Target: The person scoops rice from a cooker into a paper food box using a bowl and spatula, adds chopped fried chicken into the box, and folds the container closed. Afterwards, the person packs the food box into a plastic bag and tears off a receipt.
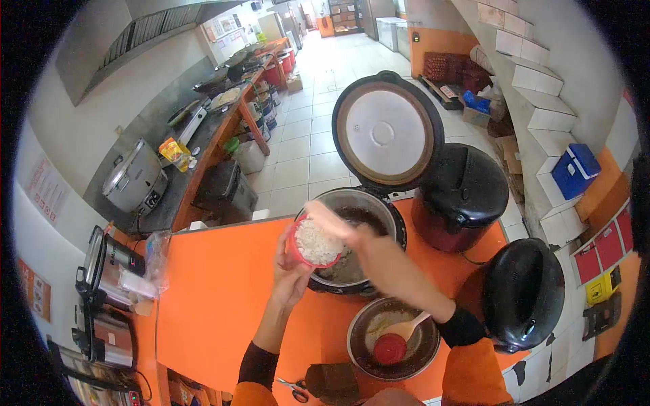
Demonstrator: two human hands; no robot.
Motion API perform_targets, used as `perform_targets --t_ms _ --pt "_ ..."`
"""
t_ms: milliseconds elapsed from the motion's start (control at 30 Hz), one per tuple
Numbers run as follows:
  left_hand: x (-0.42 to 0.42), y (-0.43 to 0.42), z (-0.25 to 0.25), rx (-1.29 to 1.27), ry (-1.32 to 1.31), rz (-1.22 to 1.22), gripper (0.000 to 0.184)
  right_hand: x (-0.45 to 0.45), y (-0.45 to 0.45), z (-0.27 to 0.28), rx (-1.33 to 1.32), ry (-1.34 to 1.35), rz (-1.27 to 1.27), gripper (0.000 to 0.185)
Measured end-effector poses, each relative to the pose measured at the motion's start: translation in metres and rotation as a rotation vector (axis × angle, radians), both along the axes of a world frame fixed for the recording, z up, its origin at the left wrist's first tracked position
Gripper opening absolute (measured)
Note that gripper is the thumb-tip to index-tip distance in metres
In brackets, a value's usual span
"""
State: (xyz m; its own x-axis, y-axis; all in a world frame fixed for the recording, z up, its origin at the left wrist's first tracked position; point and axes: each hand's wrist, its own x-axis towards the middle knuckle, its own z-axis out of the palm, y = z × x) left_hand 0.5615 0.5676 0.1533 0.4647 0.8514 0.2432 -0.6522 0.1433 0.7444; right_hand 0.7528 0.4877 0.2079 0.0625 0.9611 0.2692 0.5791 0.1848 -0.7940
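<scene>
My left hand point(291, 279) is closed around a red cup point(294, 252) heaped with white rice point(315, 242). My right hand point(363, 238), smeared by motion, grips a pale, flat paddle point(328, 220) that lies across the top of the cup. Both hands are above an open rice cooker point(399, 233), whose dark inside is partly hidden by my right forearm. The cooker's round lid point(386, 132) stands raised behind it. Nearer to me, a metal pot point(359, 362) contains a wooden spoon point(408, 327) and a red round scoop or cup point(390, 349).
On the orange table point(217, 291), two closed black-lidded cookers point(464, 186) stand to the right. Scissors point(294, 390) and a dark cloth-like item point(332, 383) lie at the near edge. More cookers point(112, 338) line the left; a counter point(223, 122) runs back.
</scene>
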Motion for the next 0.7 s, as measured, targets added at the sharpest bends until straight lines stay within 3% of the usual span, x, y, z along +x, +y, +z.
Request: perform_targets --t_ms 100,167,300,367,467,567,700 --pt "0.004 -0.001 0.007 0.087 0.131 0.093 0.087 -0.034 -0.01 -0.018 0.029 -0.223 -0.147 0.03" --pt "0.005 0.0 0.006 0.125 0.226 0.146 0.086 -0.041 -0.017 -0.017 -0.108 -0.219 -0.095 0.032" --pt "0.002 0.01 -0.008 0.172 0.245 0.172 0.084 -0.026 -0.006 -0.027 -0.108 -0.188 -0.057 0.03" --pt "-0.004 0.012 -0.012 0.129 0.231 0.175 0.081 -0.004 0.005 -0.027 0.108 -0.265 0.018 0.03" --pt "-0.006 0.014 -0.013 0.121 0.17 0.219 0.076 0.001 -0.009 0.007 -0.008 -0.178 -0.107 0.031" --pt "-0.004 0.012 -0.007 0.144 0.152 0.242 0.074 -0.024 -0.018 -0.008 0.008 -0.232 -0.091 0.031" --pt "-0.003 0.008 -0.005 0.359 0.318 0.306 0.075 -0.047 -0.021 -0.016 -0.052 -0.343 -0.063 0.031"
